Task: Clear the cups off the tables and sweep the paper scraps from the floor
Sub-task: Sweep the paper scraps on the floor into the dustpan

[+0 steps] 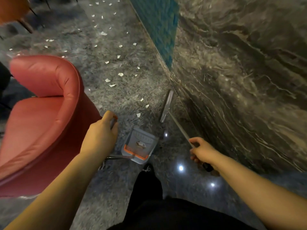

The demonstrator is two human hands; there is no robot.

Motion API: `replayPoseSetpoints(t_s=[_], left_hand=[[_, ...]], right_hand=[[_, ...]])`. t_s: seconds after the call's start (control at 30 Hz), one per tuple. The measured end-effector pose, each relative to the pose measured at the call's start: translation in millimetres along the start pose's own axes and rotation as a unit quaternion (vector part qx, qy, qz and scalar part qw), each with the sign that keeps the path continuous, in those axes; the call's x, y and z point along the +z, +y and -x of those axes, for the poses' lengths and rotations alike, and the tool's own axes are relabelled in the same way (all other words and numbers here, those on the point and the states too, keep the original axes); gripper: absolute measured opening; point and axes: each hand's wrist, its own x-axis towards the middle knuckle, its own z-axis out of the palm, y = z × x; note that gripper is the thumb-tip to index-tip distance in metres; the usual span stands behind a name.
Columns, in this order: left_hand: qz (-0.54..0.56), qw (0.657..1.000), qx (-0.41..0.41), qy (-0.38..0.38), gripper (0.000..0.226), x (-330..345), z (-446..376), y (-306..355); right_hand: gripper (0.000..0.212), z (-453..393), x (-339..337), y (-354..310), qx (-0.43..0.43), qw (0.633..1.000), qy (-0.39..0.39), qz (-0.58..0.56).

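Hands apart: left hand (101,131) grips dustpan handle (113,122); right hand (200,151) grips, seemingly, broom pole (180,128).

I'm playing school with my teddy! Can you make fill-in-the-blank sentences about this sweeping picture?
1. The left hand holds the handle of the grey ____.
2. The right hand holds the ____ handle.
3. The armchair on the left is ____.
4. White paper scraps lie on the ____.

Missing words: dustpan, broom, red, floor
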Motion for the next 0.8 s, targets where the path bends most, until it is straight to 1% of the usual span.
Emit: replayPoseSetpoints(t_s=[0.1,0.23,0.4,0.47,0.6,0.8], left_hand=[[0.009,1.0,0.001,-0.006,0.014,12.1,-49.8,-3.3],[0.003,1.0,0.002,-0.031,0.012,28.8,-117.6,-8.9],[-0.017,0.997,0.034,-0.067,0.01,49.7,-188.4,-10.3],[-0.018,0.995,0.043,-0.091,0.01,56.7,-209.9,-8.2],[-0.01,0.992,0.047,-0.116,0.01,71.4,-243.8,-1.1],[-0.011,0.988,-0.005,-0.151,0.014,100.1,-290.3,12.6]], right_hand=[[0.048,-40.3,-16.1,-26.8,0.016,1.0,-0.008,0.005],[0.047,-84.8,-25.6,-59.2,0.035,0.999,-0.005,0.024],[0.033,-135.9,-36.2,-87.0,0.046,0.998,0.026,0.039],[0.032,-152.2,-41.2,-95.0,0.053,0.997,0.031,0.048],[0.037,-186.0,-56.7,-108.8,0.051,0.996,0.02,0.063],[0.052,-254.8,-83.7,-135.5,0.062,0.993,0.0,0.1]])
